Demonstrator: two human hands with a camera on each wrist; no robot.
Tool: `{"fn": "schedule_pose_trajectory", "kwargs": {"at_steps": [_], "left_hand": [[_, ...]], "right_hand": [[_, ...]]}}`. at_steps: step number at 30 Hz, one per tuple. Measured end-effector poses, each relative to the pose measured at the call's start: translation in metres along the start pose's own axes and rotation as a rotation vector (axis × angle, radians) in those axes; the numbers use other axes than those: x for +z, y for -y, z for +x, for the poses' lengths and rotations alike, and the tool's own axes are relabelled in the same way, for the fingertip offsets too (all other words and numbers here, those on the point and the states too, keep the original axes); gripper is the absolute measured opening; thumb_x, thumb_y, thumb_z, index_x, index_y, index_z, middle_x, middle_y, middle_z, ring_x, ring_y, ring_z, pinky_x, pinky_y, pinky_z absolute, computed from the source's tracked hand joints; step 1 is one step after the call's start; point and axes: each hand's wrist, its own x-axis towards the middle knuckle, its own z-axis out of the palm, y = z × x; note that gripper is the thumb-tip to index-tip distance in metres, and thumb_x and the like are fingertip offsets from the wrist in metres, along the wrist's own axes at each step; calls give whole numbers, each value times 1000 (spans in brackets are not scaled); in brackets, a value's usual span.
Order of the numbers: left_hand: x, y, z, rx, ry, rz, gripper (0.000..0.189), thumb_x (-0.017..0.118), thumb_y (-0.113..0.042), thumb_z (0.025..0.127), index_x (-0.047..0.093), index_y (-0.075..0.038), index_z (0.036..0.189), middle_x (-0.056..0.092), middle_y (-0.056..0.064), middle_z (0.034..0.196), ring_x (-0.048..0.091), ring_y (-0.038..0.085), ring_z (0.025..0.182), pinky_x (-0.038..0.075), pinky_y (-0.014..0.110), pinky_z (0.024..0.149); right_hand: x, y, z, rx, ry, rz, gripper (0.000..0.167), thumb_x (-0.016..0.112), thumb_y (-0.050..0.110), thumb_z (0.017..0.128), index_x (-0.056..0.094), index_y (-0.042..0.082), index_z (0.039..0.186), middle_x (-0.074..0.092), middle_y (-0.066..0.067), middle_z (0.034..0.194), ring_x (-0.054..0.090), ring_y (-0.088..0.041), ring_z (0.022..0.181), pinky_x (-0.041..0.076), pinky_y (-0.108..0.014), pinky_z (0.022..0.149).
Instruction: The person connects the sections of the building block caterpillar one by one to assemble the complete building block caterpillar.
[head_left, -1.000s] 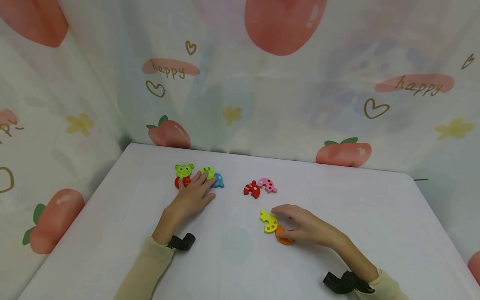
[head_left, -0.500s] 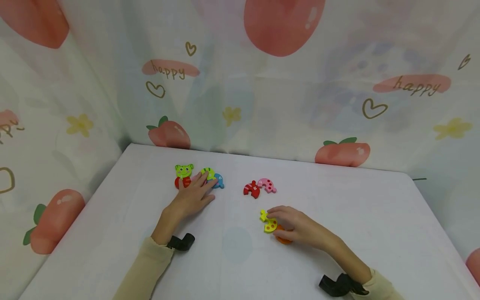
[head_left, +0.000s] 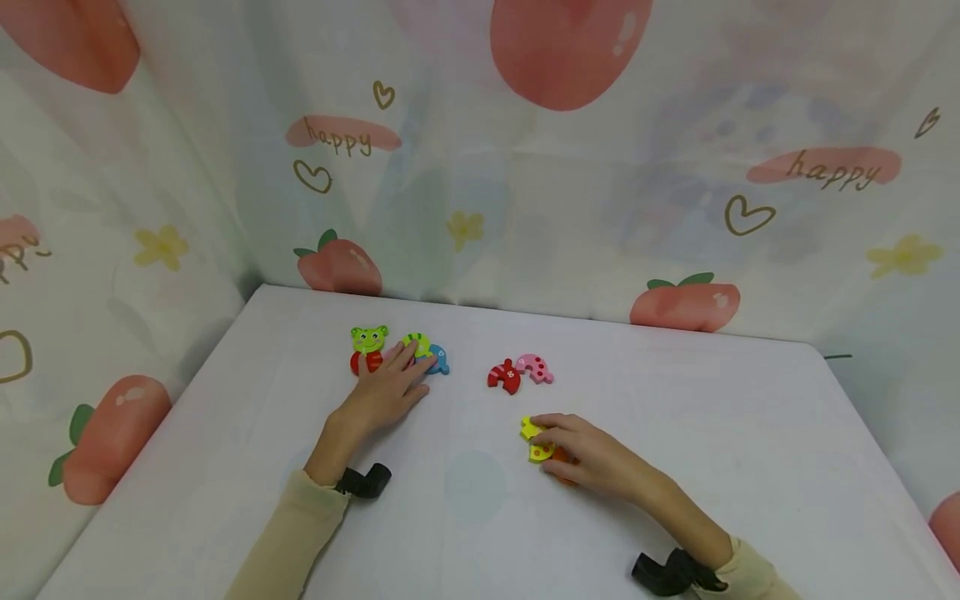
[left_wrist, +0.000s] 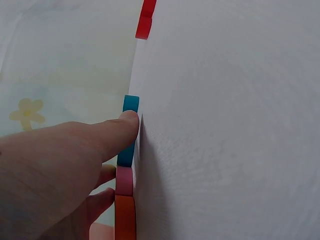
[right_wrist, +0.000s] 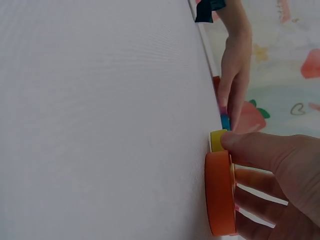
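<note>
My left hand (head_left: 378, 396) rests with outspread fingers over a row of painted puzzle pieces. Around it show a green smiling animal-head piece (head_left: 368, 336), a red piece (head_left: 357, 364), a green striped piece (head_left: 417, 340) and a blue piece (head_left: 441, 361). A pink piece (left_wrist: 124, 181) lies beside the blue one in the left wrist view. My right hand (head_left: 596, 458) reaches over a spotted yellow piece (head_left: 538, 453) and partly hides an orange piece (right_wrist: 220, 194). In the right wrist view its thumb (right_wrist: 237, 144) meets the yellow piece; whether the fingers press it is hidden.
A red striped piece (head_left: 504, 377) and a pink spotted piece (head_left: 536, 367) lie together between the hands, farther back. The white table (head_left: 465, 533) ends at a printed cloth backdrop (head_left: 555, 208). Black wrist mounts (head_left: 365, 482) sit on both wrists.
My right hand has moved a little left, its fingers coming over the yellow piece and covering more of both pieces. The left hand stays put.
</note>
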Motion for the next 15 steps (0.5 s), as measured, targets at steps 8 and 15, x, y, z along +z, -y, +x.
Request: {"fn": "schedule_pose_trajectory", "kwargs": {"at_steps": [8,15], "left_hand": [[0,0,0,3,5,-10,54,54,-36,98,40,-26,149,24,12,161,16,35,151,11,78,108],[1,1,0,8,-2,-21,54,54,-36,98,39,-26,149,23,11,162,16,35,151,10,78,109]], "right_hand": [[3,0,0,36,3,2,43,71,26,88,62,13,127,56,-4,138,54,-23,126,51,-42,100],[4,1,1,47,-23,-9,58,73,26,86,52,9,138,55,-7,139,54,-24,127,49,-44,102]]}}
